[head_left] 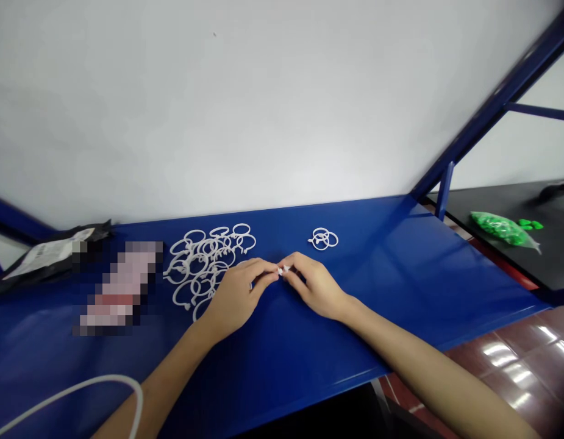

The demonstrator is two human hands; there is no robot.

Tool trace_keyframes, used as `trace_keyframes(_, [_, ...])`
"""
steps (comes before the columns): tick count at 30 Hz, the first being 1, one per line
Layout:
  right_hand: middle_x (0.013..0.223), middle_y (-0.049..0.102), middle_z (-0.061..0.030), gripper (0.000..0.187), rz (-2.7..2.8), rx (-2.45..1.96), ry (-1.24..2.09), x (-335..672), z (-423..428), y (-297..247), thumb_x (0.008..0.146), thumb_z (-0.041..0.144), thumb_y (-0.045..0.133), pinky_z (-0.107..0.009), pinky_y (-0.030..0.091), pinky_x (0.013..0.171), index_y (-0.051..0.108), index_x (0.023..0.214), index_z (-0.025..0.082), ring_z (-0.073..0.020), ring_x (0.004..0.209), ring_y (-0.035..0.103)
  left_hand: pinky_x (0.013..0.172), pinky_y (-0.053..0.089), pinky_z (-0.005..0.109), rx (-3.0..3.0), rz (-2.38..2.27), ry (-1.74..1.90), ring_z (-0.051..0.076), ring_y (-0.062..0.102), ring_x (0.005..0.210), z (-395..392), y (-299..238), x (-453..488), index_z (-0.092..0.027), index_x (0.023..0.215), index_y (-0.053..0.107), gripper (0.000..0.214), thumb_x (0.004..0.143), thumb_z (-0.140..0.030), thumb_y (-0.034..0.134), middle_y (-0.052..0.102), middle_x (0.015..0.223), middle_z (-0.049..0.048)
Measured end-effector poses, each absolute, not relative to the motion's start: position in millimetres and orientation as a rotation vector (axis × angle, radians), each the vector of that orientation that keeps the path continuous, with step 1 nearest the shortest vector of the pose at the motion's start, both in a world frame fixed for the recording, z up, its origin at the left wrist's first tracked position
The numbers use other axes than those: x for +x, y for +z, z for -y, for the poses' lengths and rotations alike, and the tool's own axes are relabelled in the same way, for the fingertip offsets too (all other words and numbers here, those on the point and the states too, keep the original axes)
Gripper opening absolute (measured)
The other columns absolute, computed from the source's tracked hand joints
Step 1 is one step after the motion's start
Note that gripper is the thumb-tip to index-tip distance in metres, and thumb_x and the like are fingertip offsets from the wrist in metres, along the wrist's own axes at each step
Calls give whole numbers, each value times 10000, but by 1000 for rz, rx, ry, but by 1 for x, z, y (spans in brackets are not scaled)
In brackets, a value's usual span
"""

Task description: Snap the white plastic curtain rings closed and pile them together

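Pinched narrow between fingertips of your left hand and right hand: small white parts, over blue table. White rings spread just beside your left hand; smaller ring cluster beyond your right.

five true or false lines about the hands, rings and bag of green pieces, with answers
1. The left hand and right hand meet at small white parts. True.
2. The larger group of white rings lies right of the smaller group. False: it lies to the left.
3. The blue table bears both groups. True.
4. The bag of green pieces lies on the blue table. False: it lies on the black surface at the right.
5. The right hand rests flat, palm down. False: its fingertips are pinched together.
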State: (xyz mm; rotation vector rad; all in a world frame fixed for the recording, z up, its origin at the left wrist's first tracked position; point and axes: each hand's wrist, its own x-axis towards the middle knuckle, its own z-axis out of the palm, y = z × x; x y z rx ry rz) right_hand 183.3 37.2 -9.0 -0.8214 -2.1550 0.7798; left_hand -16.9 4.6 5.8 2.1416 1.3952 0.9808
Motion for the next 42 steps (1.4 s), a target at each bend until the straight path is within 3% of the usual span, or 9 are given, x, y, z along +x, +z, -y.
trace_keyframes(3, [907,704,-17,129,1976,-922,963,182,-38,-8,991,283,577,-282,532,725,608,1092,208,-144,773,659,795,563,282,1971,-1442,1025,157,722,852,-4,9,-16,-267,984,719,138,956,-288,586,777,966,-25])
trace_keyframes(6, [835,694,2,126,1929,-913,1017,183,-38,-6,983,321,595,-252,503,676,617,1013,202,-129,721,638,754,565,271,1895,-1474,1033,153,727,818,-4,12,-17,-270,994,717,129,946,-311,605,782,948,-30])
trace_keyframes(23, [847,696,-16,126,2139,-760,866,190,-35,-7,987,237,590,-257,481,727,648,886,188,-139,771,640,730,526,269,2354,-1425,1239,134,657,760,5,-8,-6,-203,881,651,153,957,-124,544,712,812,-20])
trace_keyframes(28, [834,661,-15,131,2201,-726,812,192,-33,-8,1001,226,556,-254,476,706,631,902,186,-134,743,614,709,518,285,2520,-1353,1283,144,622,725,6,-13,-3,-190,853,626,212,985,-117,476,682,760,-4])
trace_keyframes(32, [862,684,-20,136,2225,-853,778,189,-34,-11,1008,270,558,-266,485,708,616,911,194,-146,763,634,757,532,319,2561,-1373,1146,168,646,790,0,-12,-6,-191,909,647,226,1002,-152,445,715,832,19])
trace_keyframes(37, [967,690,-51,141,2256,-1058,451,191,-51,-13,1010,323,562,-314,514,776,633,966,209,-184,881,637,934,495,462,2627,-1699,920,277,632,1023,-15,-11,-23,-215,1162,676,263,978,-234,489,736,1101,82])
trace_keyframes(42, [1060,630,-116,124,2132,-1375,-26,213,-73,-13,989,264,559,-365,551,720,673,1003,219,-262,981,563,916,454,546,2515,-2069,678,388,562,1120,-24,-16,-40,-164,1270,659,382,959,-294,479,698,1154,168])
